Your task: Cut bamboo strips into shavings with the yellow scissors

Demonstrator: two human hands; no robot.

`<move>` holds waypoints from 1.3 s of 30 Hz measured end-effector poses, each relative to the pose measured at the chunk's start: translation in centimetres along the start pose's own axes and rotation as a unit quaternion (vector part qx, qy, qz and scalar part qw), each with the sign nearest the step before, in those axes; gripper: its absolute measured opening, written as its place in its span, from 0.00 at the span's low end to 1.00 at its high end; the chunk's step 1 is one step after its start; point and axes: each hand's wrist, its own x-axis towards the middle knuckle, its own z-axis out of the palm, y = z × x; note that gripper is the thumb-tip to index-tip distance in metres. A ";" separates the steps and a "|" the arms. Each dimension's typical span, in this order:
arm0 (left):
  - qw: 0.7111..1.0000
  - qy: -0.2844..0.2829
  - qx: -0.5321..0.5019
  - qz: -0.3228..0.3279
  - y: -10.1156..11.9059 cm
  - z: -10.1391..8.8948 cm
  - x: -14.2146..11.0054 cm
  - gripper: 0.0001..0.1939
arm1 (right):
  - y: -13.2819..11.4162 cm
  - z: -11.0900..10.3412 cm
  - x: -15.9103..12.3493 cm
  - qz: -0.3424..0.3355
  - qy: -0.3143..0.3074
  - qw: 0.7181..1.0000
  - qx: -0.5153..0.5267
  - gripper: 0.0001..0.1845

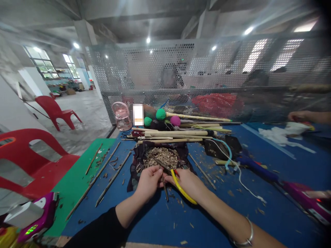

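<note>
Low over the near edge of a dark cloth, my two hands are close together. A pile of short chopped stem pieces lies on that cloth. My right hand is closed around yellow-handled scissors, whose dark blades point forward and left over the pile. Beside them my left hand pinches a thin brown stick, its lower end sticking out below the fingers. Whether the blades touch the stick cannot be made out.
Long thin sticks lie left on the blue table; another lies right. Behind the cloth are pale bamboo rods, green and pink balls and a pink bottle. Another person's hand is at far right. A red chair stands left.
</note>
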 end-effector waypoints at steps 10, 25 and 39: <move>0.998 0.053 0.013 0.027 0.7 -0.4 0.1 0.20 | 0.0 -0.3 -0.3 -0.012 0.040 0.998 -0.036 0.26; 0.997 0.056 -0.023 0.046 0.5 0.3 -0.2 0.18 | -0.5 0.8 -0.5 -0.072 0.099 0.992 0.034 0.30; 0.996 0.086 0.009 0.032 0.2 -0.3 0.2 0.20 | -0.2 0.0 -0.1 -0.014 -0.004 0.999 0.040 0.26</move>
